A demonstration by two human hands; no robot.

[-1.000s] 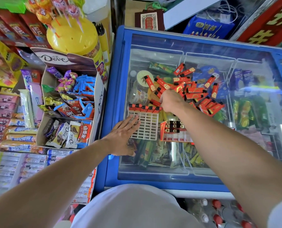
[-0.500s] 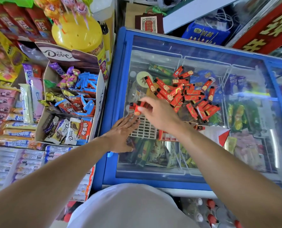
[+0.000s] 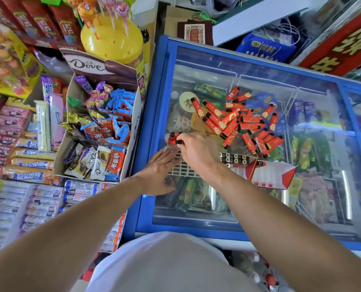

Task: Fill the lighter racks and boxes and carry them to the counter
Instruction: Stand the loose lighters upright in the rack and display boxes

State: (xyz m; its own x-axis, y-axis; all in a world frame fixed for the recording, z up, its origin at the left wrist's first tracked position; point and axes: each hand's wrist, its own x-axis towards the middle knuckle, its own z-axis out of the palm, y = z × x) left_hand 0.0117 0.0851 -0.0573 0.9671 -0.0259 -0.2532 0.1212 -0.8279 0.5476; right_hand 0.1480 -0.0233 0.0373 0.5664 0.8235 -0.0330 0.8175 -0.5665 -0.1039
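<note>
A white grid rack (image 3: pixel 182 168) lies on the glass lid of the blue freezer (image 3: pixel 154 114), mostly hidden by my hands. My left hand (image 3: pixel 161 168) lies flat with straight fingers against the rack's left edge. My right hand (image 3: pixel 196 149) pinches a red lighter (image 3: pixel 173 138) at the rack's far left corner. A loose pile of red lighters (image 3: pixel 238 121) is spread on the glass behind. A red and white box (image 3: pixel 266 175), its flap open, holds a block of black-topped lighters (image 3: pixel 234 159) to the right of the rack.
A Dove carton of sweets (image 3: pixel 100 131) stands just left of the freezer, with a yellow lollipop tub (image 3: pixel 112 41) behind it. Snack shelves (image 3: pixel 15 144) fill the left side. Bottles (image 3: pixel 259 272) stand on the floor below the freezer's front edge.
My right hand took a lighter from the pile and carried it left to the rack's far left corner. My left hand stayed flat beside the rack.
</note>
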